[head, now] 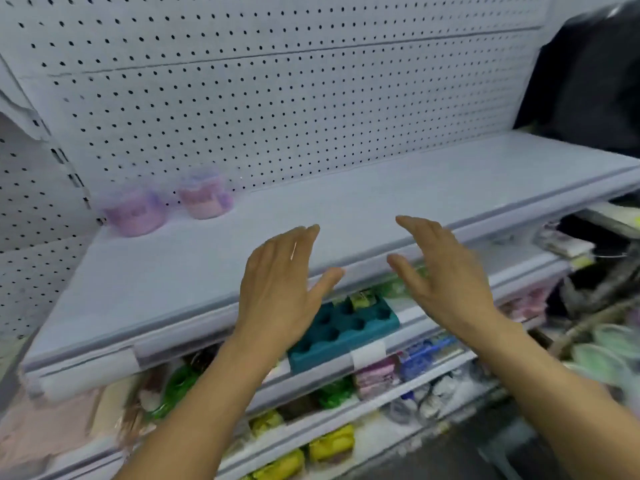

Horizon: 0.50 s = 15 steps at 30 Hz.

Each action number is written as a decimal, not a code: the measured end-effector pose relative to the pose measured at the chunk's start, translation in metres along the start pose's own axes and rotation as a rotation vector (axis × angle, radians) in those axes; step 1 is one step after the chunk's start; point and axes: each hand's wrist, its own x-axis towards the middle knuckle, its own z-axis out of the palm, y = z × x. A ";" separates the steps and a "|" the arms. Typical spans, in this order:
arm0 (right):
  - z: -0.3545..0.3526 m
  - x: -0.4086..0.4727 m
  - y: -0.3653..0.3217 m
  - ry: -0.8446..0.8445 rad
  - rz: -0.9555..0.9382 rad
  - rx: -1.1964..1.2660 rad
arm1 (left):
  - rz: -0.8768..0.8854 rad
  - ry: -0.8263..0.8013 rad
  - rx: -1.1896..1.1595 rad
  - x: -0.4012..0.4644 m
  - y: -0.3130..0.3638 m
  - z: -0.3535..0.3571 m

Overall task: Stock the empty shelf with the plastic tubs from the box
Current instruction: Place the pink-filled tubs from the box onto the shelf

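Both hands, left (277,289) and right (446,278), spread wide, holding nothing. Two plastic tubs (135,211) on shelf (346,202): likely light, rigid, smooth; best gripped around the sides.

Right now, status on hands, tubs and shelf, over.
Left hand and right hand open, empty, over shelf front edge. Two tubs at back left by pegboard. Box not in view. Nothing in the way.
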 end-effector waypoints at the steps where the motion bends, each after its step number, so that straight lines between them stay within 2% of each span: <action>1: -0.010 -0.012 0.014 0.017 0.028 -0.036 | 0.043 -0.020 -0.014 0.001 0.019 0.008; 9: -0.092 -0.103 0.168 0.063 0.373 -0.143 | 0.332 -0.185 -0.083 0.026 0.180 0.096; 15: -0.161 -0.176 0.309 0.021 0.584 -0.151 | 0.386 -0.351 -0.190 0.034 0.317 0.195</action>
